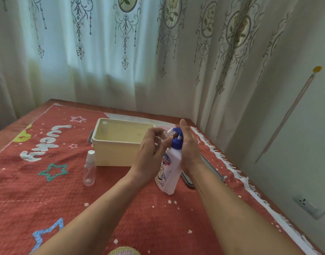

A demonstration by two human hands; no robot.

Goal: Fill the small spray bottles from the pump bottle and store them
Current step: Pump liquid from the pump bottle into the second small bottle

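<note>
On the bench (121, 208) the pump bottle (170, 173) stands tilted, with the right hand (189, 144) gripping round its blue top. The left hand (150, 150) grips an uncapped small bottle (167, 134), its mouth at the nozzle, so filling looks underway. A capped bottle (89, 168) stands to the left, seemingly empty and not yet stored. The bin (113, 155) beyond holds what may be one more.

Two bare forearms (106, 208), uncovered along the full visible length from near edge to wrist, left hand (148, 151) bare, right hand (190, 146) bare, knuckles visible
</note>
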